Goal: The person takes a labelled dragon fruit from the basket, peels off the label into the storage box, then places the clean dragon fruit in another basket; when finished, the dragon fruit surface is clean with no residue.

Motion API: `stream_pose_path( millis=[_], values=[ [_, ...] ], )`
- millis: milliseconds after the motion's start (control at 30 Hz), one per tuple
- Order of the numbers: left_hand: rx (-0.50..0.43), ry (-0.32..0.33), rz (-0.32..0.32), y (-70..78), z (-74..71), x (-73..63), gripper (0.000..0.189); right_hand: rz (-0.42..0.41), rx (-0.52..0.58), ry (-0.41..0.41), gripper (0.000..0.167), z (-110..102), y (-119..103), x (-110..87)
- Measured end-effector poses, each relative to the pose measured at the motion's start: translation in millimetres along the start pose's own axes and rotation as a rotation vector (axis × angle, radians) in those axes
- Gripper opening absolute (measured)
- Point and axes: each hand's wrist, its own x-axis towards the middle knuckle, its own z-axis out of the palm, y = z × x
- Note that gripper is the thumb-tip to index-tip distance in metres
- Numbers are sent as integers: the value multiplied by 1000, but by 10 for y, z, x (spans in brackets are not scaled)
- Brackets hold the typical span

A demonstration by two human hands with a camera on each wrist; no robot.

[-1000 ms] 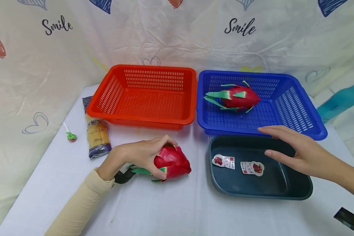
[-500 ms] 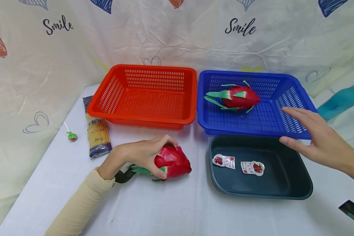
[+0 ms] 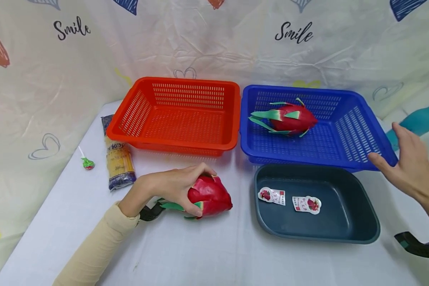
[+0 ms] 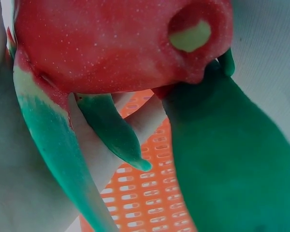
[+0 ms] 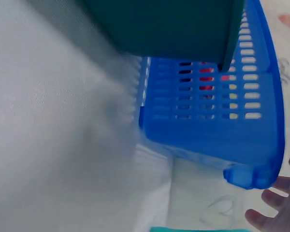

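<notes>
My left hand grips a red dragon fruit with green leaf tips on the white table, thumb on the near side. Its green leaves fill much of the left wrist view. At the right, my right hand is held with fingers spread by the front right corner of the blue basket, holding nothing. The right wrist view shows its fingers beside the basket's end. A second dragon fruit lies inside that basket.
A dark tray in front of the blue basket holds two dragon fruit labels, one left, one right. The orange-red basket stands behind my left hand. Further left lie a spaghetti pack and a lollipop. A teal bottle is far right.
My right hand has moved rightward and back, from over the dark tray to the blue basket's right corner. My left hand and its dragon fruit have stayed in place.
</notes>
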Motion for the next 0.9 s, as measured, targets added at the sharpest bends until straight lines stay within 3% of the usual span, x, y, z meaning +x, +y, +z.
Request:
stream_pose_path(
  millis=[233, 567, 733, 900],
  values=[
    [9, -14, 4, -2, -5, 23, 83, 66, 96, -7, 87, 86, 105, -4],
    [44, -32, -6, 14, -21, 11, 94, 148, 184, -158, 94, 150, 141, -15],
    [45, -42, -28, 30, -33, -8, 99, 123, 189, -175, 88, 156, 163, 9],
    [78, -29, -11, 28, -19, -7, 96, 117, 175, -180, 84, 154, 188, 23]
  ],
)
